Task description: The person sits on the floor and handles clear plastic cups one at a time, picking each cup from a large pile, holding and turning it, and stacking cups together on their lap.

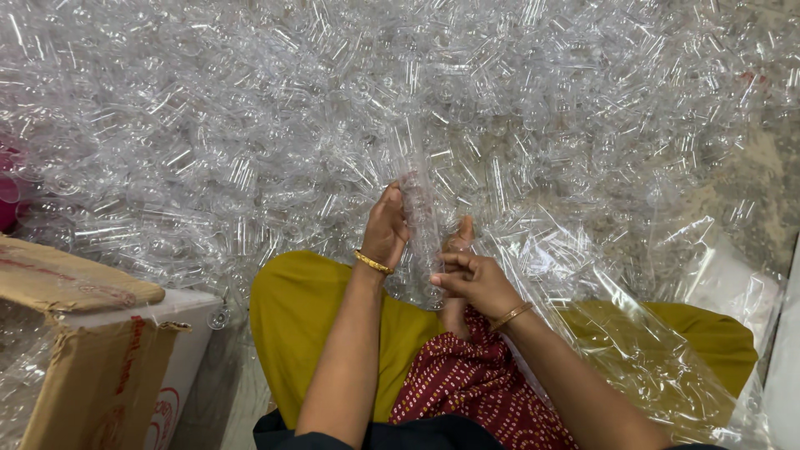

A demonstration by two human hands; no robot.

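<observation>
A big heap of small clear plastic cups [350,108] covers the floor in front of me. My left hand [387,227] grips the upper part of a tall stack of nested clear cups [419,200] that stands upright between my hands. My right hand [473,280] holds the stack's lower end, fingers curled around it. Both wrists wear a thin gold bangle. My knees in yellow trousers and a dark red patterned cloth [467,383] lie below the hands.
An open cardboard box [79,350] stands at the lower left, partly over a white box. A clear plastic bag [650,333] drapes over my right knee at the lower right. A pink object [7,196] shows at the left edge.
</observation>
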